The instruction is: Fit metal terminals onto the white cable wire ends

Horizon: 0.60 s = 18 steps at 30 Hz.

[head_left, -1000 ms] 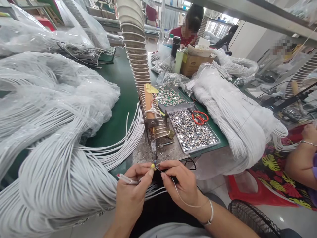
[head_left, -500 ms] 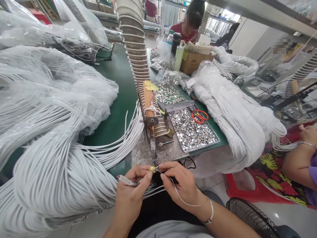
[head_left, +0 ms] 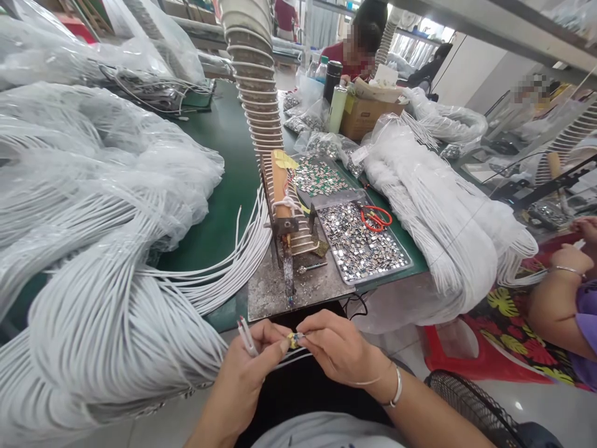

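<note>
My left hand (head_left: 249,367) is closed, thumb and finger pinching a small yellow-and-metal piece (head_left: 293,340) too small to identify surely. White cable ends (head_left: 247,337), one showing a red core, stick up between its fingers. Against the same piece, the fingertips of my right hand (head_left: 340,351) are pinched together. A thin solder wire (head_left: 366,382) trails out under that palm towards the wrist; its front end is hidden. Just beyond both hands, a soldering iron (head_left: 288,274) is clamped upright in a stand, its tip pointing down, apart from the piece.
A large coil of white cables (head_left: 121,311) lies at left, wrapped in plastic. Right of the iron sits a tray (head_left: 345,281) of small metal parts with red-handled scissors (head_left: 375,219). A ribbed hose (head_left: 254,81) hangs above. Another person's hand (head_left: 571,258) is at far right.
Both hands have drawn back towards me, taking the small piece away from the iron's tip. The cable ends in my left hand have tilted more upright.
</note>
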Motion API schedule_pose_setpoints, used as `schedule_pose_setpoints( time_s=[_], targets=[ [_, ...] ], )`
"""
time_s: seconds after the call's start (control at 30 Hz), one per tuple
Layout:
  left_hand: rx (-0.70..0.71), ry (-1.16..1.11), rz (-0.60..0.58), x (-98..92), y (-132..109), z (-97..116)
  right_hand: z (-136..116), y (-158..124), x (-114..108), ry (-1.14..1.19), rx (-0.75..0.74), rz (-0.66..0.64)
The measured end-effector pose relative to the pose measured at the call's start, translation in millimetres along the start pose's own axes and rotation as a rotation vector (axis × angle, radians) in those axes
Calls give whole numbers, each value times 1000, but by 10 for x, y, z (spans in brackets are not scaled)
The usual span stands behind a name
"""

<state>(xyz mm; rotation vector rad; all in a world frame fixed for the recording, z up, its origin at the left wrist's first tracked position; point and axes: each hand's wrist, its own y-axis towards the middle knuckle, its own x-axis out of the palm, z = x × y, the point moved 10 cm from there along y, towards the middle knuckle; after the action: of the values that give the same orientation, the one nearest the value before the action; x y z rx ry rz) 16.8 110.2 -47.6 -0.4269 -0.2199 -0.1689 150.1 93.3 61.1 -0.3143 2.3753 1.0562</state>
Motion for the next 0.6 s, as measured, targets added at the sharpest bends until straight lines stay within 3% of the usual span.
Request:
schedule_pose_setpoints(
  time_s=[0.2,0.4,0.6],
  targets=[
    [18,-35,22,43,-6,2,-13,-31,-8,-13,18,47],
    [91,-14,99,-34,10,4,9,-35,-75,8,90,127],
    [109,-44,156,-58,33,133,27,-29,-86,113,133,159]
  ],
)
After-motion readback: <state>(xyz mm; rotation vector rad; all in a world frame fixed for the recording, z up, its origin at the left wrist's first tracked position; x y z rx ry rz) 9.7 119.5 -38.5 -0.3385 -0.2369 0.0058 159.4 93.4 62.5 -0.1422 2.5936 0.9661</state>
